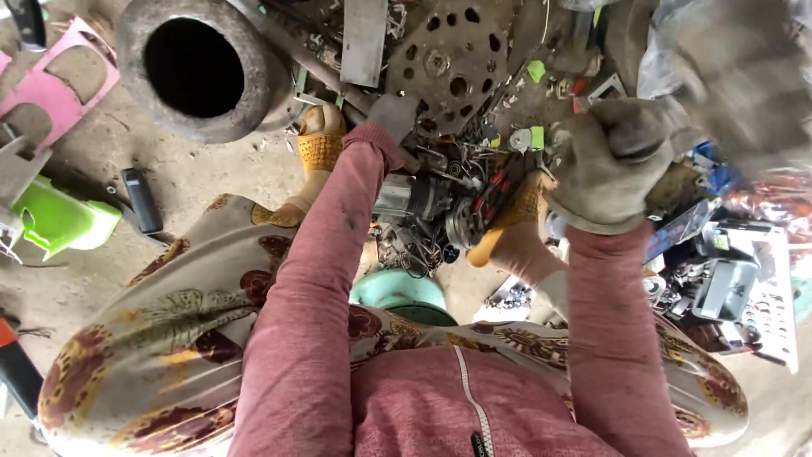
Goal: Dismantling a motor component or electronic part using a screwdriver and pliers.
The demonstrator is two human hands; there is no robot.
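Obscured: left hand, blurred tool.
Left hand point(391, 135) sunk in the scrap pile point(457, 195), grip unreadable; hammer head point(744, 76) far right motion-blurred.

We see dusty rose-pink sleeves point(313, 322) running up the middle of the frame, and a cream garment point(161, 338) printed with dark red and mustard flowers across the lower part. The right hand point(605, 165) at upper right wears a grey-beige glove. The sandals point(321, 148) are mustard yellow with a woven look. At the left edge lies a bright green plastic piece point(59, 220), above it a pink panel point(55, 80), beside them a black oblong point(142, 200). The pipe mouth point(199, 68) at upper left is dull grey, the perforated disc point(452, 59) rusty brown, the bowl point(397, 292) at centre mint green.
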